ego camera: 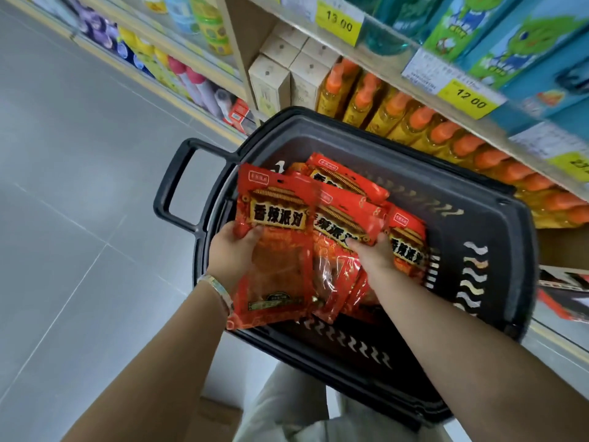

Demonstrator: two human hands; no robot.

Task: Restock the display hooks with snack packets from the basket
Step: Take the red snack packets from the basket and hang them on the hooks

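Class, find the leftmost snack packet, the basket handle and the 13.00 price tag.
leftmost snack packet [277,266], head view, its clear window.
basket handle [172,180], head view, its long outer bar.
13.00 price tag [339,23], head view, its yellow face.

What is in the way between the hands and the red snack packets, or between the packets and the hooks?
Nothing visible. The left hand grips the front packet and the right hand holds a second packet, both above the basket. The display hooks are out of view, so that path cannot be judged.
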